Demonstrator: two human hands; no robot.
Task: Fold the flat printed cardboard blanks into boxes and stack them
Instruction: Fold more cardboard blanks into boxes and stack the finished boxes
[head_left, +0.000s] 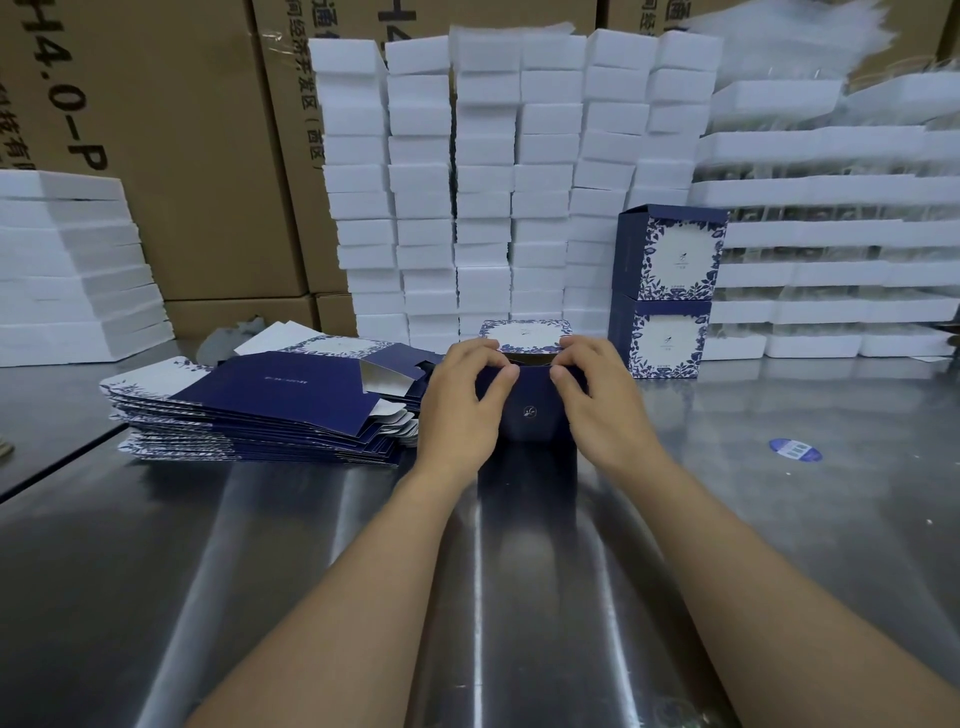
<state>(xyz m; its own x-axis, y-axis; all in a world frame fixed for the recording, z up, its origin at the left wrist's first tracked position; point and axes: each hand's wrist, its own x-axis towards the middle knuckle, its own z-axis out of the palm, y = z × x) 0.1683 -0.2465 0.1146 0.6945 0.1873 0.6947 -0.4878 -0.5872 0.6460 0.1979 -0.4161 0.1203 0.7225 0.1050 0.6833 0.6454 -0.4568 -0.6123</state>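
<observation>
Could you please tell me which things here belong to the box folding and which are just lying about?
In use: half-folded box, gripped by left hand and right hand; blanks pile; two finished boxes, stacked.
Lying about: white foam blocks; brown cartons; blue sticker.

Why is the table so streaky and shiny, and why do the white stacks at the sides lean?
Head view: the metal table reflects light in bright streaks; the wide-angle lens tilts the white stacks near the edges; the top right corner is blurred; the box looks sharp.
</observation>
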